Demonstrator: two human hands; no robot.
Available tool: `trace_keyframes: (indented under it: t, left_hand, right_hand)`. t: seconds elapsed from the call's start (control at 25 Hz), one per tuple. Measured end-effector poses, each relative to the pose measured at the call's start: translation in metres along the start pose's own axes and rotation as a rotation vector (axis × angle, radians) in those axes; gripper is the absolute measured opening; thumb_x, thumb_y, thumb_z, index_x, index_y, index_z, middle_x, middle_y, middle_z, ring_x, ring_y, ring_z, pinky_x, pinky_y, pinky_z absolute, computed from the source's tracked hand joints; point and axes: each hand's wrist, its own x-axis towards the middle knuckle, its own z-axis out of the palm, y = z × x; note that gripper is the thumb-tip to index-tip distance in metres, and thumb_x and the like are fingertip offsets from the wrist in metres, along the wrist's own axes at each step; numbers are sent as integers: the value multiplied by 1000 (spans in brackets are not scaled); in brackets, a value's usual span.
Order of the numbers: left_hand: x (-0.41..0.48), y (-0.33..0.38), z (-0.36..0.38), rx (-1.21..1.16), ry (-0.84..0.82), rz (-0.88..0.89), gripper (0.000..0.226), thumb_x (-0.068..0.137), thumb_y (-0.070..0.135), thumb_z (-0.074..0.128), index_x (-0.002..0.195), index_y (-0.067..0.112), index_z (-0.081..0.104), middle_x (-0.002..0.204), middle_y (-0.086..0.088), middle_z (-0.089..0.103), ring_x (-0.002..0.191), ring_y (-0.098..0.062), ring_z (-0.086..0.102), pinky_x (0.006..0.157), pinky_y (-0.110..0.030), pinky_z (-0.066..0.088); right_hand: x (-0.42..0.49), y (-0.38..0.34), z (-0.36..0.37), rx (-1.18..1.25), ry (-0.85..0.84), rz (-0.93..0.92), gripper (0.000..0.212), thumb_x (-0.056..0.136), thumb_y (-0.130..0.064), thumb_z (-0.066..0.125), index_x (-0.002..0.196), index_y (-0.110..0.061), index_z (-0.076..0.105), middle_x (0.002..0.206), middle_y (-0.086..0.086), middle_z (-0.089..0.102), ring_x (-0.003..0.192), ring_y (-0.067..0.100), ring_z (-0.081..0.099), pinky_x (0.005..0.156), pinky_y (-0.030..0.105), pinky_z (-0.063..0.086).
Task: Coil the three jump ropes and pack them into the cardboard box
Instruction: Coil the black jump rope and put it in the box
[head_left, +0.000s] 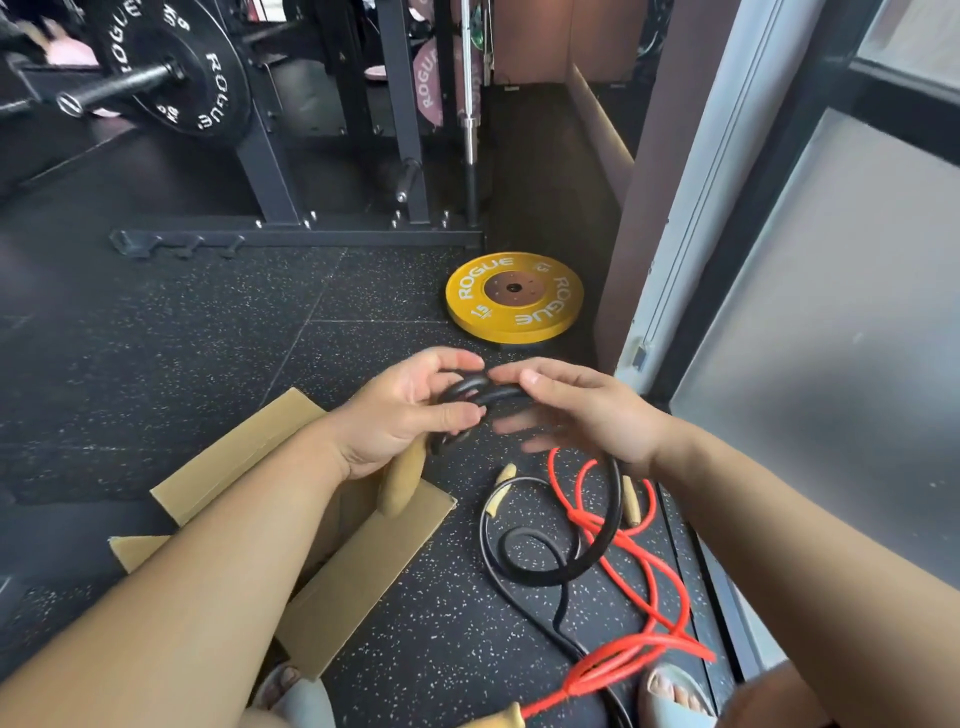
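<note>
My left hand (402, 415) grips several loops of a thick black jump rope (478, 392), and one wooden handle (400, 486) hangs below the palm over the open cardboard box (363, 566). My right hand (582, 410) holds the same rope beside the loops, fingers blurred; the rest of the rope (587, 551) curls down to the floor. A red rope (649, 571) and a thin black rope (488, 525) lie tangled on the floor to the right, each with wooden handles.
A yellow weight plate (514, 299) lies flat on the black speckled floor beyond my hands. A rack with a loaded barbell (171, 67) stands at the back. A wall and frosted glass panel (831, 338) close off the right. My sandalled feet show at the bottom edge.
</note>
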Motion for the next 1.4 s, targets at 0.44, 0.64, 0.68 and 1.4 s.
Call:
trace_keyframes:
  t: [0.44, 0.64, 0.68, 1.4]
  left_hand:
    - [2, 6, 30, 97, -98, 0, 42, 93, 21, 55, 122, -10, 51, 87, -6, 74, 70, -14, 61, 61, -22, 47]
    - [6, 7, 26, 120, -114, 24, 27, 101, 0, 47, 127, -1, 52, 89, 1, 71, 75, -4, 58, 71, -20, 46]
    - [6, 6, 22, 64, -84, 37, 30, 99, 3, 50, 129, 1, 52, 89, 0, 70, 74, -5, 57, 70, -21, 45]
    - [1, 6, 25, 320, -212, -270, 38, 89, 53, 61, 111, 24, 68, 109, -5, 72, 78, -16, 64, 64, -33, 54]
  right_hand:
    - [2, -1, 29, -30, 102, -110, 31, 100, -32, 62, 103, -13, 38, 59, 12, 54, 50, 18, 52, 44, 27, 39]
    - [7, -10, 18, 8, 53, 50, 35, 96, -45, 65, 100, -15, 47, 67, 8, 61, 53, 19, 43, 50, 31, 33]
    - [6, -10, 11, 75, -24, 48, 37, 95, -45, 64, 104, -12, 51, 74, 8, 63, 62, 24, 51, 60, 37, 41]
    - [-1, -10, -18, -230, -142, -61, 30, 83, -16, 82, 86, -11, 52, 76, 12, 70, 57, 21, 44, 46, 26, 30]
